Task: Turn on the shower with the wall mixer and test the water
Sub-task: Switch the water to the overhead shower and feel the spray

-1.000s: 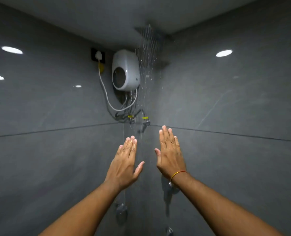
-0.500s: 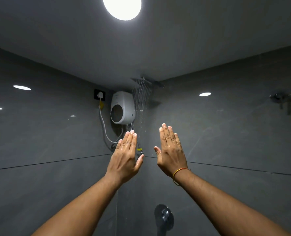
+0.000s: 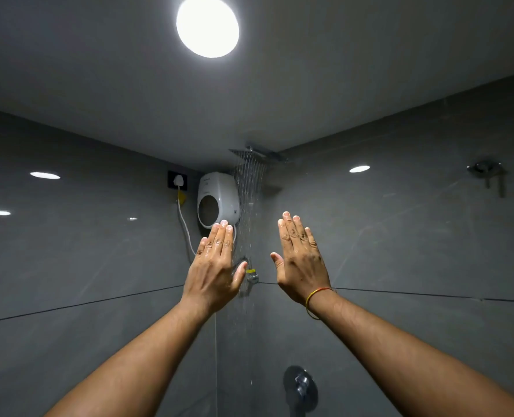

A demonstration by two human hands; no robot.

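From the head view I look up into the corner of a grey-tiled shower. The shower head (image 3: pixel 251 154) sits flat under the ceiling in the corner, and water (image 3: pixel 249 188) falls from it in thin streams down the corner line. The mixer (image 3: pixel 300 388), a round dark plate with a lever, is on the right wall low in the frame, below and between my forearms, and neither hand touches it.

My left hand (image 3: pixel 215 267) is raised with its back towards me, fingers straight and pressed together, thumb out to the right; the grip is wide and flat and holds nothing. Wet drops shine on its knuckles. My right hand (image 3: pixel 301 260) is raised just the same on the other side, fingers together, thumb out to the left, grip wide and holding nothing. A thin orange band (image 3: pixel 314 299) circles its wrist. The two hands are apart, and the water falls through the gap between them.

Behind the left fingertips a white heater (image 3: pixel 218 200) hangs on the left wall, its cord (image 3: pixel 185 227) running up to a plug (image 3: pixel 179 180). A yellow-tagged valve (image 3: pixel 252 275) shows between the thumbs. A round lamp (image 3: pixel 207 25) glows on the ceiling, and a metal hook (image 3: pixel 486 171) sits high on the right wall.
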